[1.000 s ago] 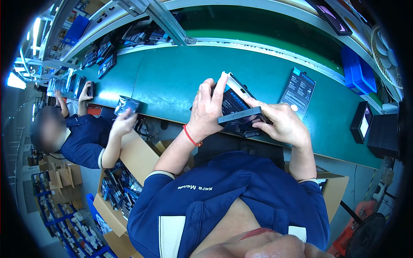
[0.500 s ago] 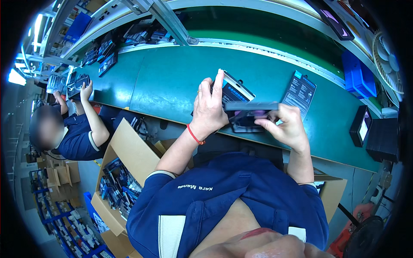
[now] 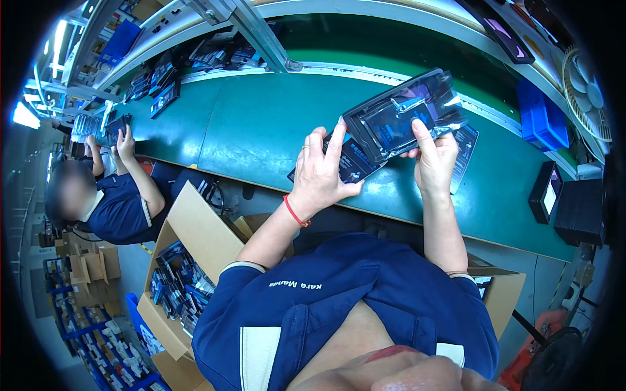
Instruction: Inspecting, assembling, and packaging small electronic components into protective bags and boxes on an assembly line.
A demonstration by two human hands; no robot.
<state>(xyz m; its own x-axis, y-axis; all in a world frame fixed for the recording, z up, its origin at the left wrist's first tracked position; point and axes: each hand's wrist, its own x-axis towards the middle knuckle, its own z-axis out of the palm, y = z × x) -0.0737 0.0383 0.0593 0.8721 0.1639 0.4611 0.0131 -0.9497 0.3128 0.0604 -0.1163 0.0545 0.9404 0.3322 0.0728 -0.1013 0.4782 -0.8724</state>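
A long green worktop (image 3: 261,130) stretches under both hands. Above it, the right hand (image 3: 435,156) raises a tilted clear plastic blister pack (image 3: 404,114), fingers gripping its lower edge. The left hand (image 3: 323,173) clasps a dark printed card (image 3: 352,163) just beneath the pack.

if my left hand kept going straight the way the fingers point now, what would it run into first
Your left hand points up and away across the green belt. It already touches the dark flat package; just past that lies the clear plastic tray held by your right hand. Probably the tray's lower edge first, though depth is unclear.
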